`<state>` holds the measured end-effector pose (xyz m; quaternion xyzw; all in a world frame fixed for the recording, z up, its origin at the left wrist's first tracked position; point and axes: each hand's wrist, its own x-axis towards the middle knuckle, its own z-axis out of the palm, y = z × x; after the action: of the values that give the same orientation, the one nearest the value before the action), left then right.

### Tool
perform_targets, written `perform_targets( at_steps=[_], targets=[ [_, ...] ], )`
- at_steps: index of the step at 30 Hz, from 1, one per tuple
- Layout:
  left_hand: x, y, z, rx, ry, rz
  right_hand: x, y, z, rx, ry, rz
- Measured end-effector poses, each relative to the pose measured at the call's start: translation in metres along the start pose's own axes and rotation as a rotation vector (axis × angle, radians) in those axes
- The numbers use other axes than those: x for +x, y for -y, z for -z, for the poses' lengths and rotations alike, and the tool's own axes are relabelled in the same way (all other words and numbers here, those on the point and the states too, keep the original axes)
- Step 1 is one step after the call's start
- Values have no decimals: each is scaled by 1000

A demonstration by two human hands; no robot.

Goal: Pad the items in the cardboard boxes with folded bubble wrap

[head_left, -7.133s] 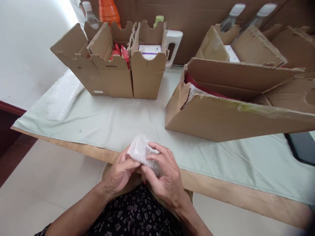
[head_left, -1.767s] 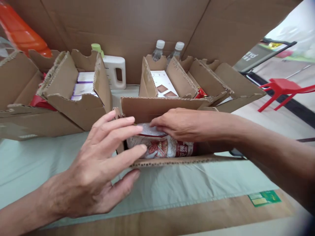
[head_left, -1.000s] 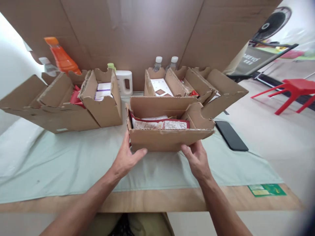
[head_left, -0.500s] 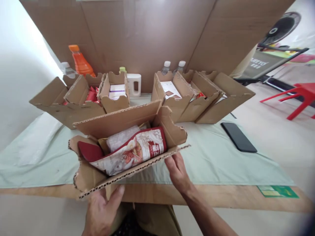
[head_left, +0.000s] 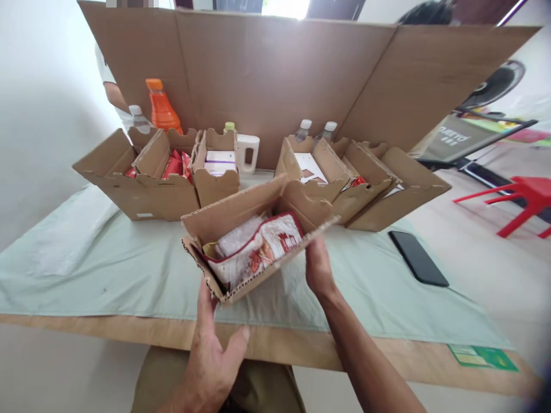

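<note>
An open-topped cardboard box [head_left: 235,203] is held tilted over the table's near side, its left end lower. Inside lies a white and dark-red printed pouch [head_left: 275,244], beside a clear plastic-wrapped packet [head_left: 241,236]. My left hand [head_left: 215,353] holds the box at its lower left end, fingers against the cardboard and thumb apart. At the right end, my right hand [head_left: 319,269] grips the box from the near side; its fingertips are hidden behind the cardboard.
Cardboard bins stand behind at left [head_left: 167,198] and right [head_left: 297,166], with bottles, including an orange bottle [head_left: 163,112], before a tall cardboard panel [head_left: 275,74]. A black phone [head_left: 418,258] lies right on the green cloth [head_left: 365,298]. Beyond the panel, a person's arm [head_left: 115,94] shows.
Both hands have shifted the box rightward and away from me, and its left end has swung round. My view has tilted up, showing more above the panel.
</note>
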<state>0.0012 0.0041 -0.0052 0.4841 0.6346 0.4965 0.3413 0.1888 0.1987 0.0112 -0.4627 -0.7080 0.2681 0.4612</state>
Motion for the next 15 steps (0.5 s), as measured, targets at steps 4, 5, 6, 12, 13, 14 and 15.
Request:
perform_targets(
  at_steps=[4,5,6,12,13,14,15],
  targets=[
    [5,-6,-13,-49,21,-57,41,12,-21,80,-39,-20],
    [3,-7,-16,-48,16,-56,41,15,-24,98,-45,-29],
    [1,-7,-19,-47,10,-53,40,18,-26,115,-54,-38],
    [-4,-11,-26,-25,9,-87,35,24,-36,121,-29,-39],
    [-4,-12,-28,-27,12,-103,37,24,-37,114,-17,-22],
    [-4,-13,-30,-31,19,-120,39,25,-39,112,-11,-3],
    [-4,-14,-32,-35,29,-137,41,25,-39,120,-11,15]
  ],
)
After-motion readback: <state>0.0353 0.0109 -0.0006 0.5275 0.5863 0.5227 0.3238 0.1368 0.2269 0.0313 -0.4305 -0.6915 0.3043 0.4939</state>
